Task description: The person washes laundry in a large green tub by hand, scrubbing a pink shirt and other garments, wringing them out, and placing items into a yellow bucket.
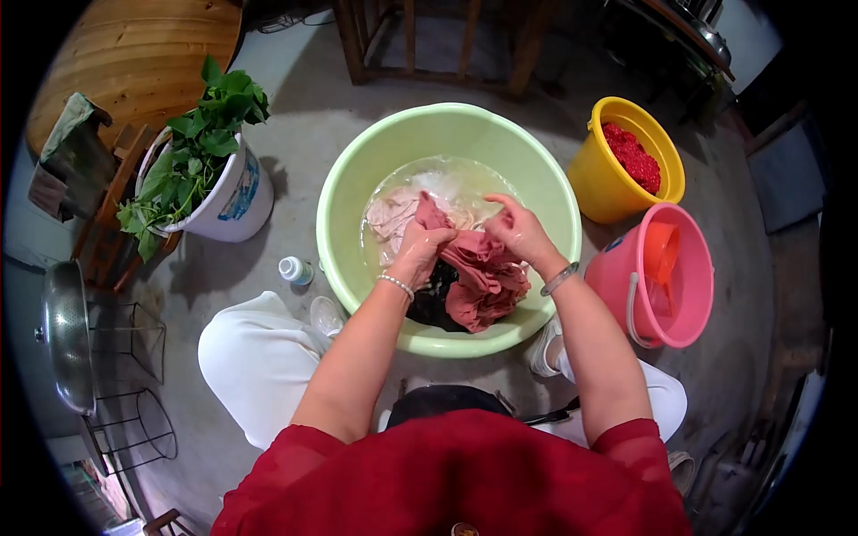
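A wide pale green plastic basin (442, 124) stands on the floor before me, with water in its bottom. Both my hands are over it, on a wet dusty-red cloth garment (486, 295). My left hand (421, 249) grips a bunched part, and a tip of the fabric pokes up above the fist. The garment's right side is pinched in my right hand (519, 231), whose index finger points out to the left. Pale pink cloth (392, 218) lies soaking at the basin's left. Under the red garment is black cloth (429, 305), partly hidden.
Right of the basin stand a yellow bucket (590, 181) holding red patterned fabric and a pink bucket (613, 268) with an orange scoop (661, 251). A small white bottle (295, 270) and a white bucket (251, 201) of leafy greens are at left. A wooden frame (436, 74) stands beyond.
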